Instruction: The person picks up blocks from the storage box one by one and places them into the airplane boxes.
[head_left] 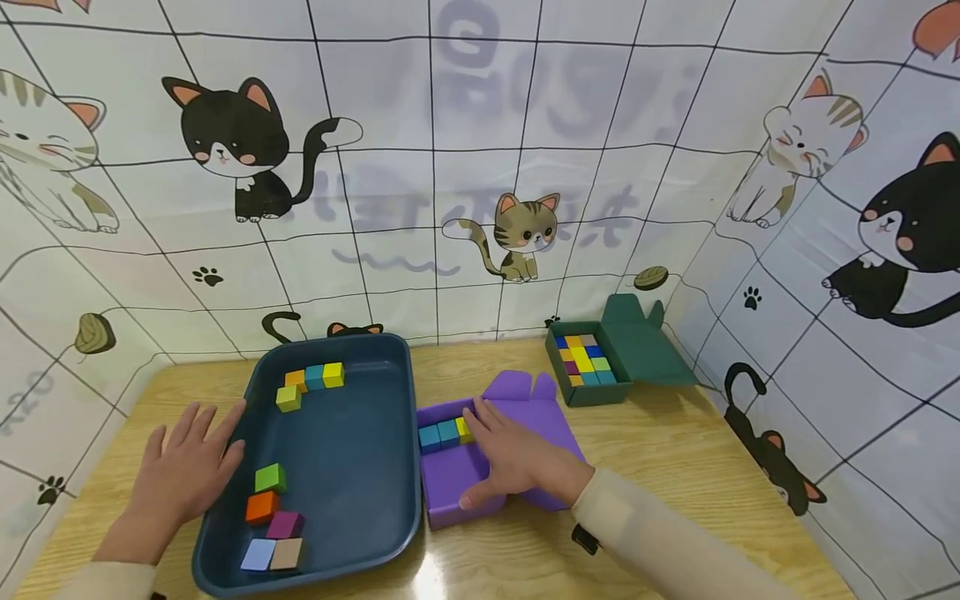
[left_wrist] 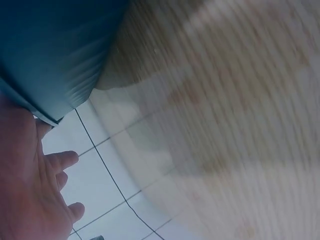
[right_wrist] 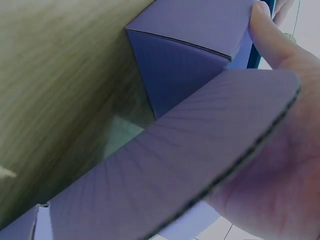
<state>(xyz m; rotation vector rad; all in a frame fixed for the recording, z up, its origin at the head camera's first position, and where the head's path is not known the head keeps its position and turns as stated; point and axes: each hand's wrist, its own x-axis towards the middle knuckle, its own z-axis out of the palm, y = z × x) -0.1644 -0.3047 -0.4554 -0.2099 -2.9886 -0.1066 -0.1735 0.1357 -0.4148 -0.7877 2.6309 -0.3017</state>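
Observation:
My right hand (head_left: 517,454) reaches over the open purple box (head_left: 457,483), its fingertips at a yellow cube (head_left: 464,430). The thumb is spread apart from the fingers, by the box's near side. Two blue cubes (head_left: 438,436) lie left of the yellow one along the far wall; my hand hides the box's right part. The purple lid (right_wrist: 175,145) crosses in front of my palm in the right wrist view. With fingers spread, my left hand (head_left: 183,462) is at the left rim of the dark blue tray (head_left: 360,500). The left wrist view shows that hand (left_wrist: 25,175) beside the tray's outer side.
Cubes lie in the tray: a far group with a yellow cube (head_left: 333,375), a near group with an orange cube (head_left: 262,507). A green box (head_left: 600,396) of coloured cubes stands open at the back right. A cat-print sheet (head_left: 390,192) hangs behind the wooden table (head_left: 675,475).

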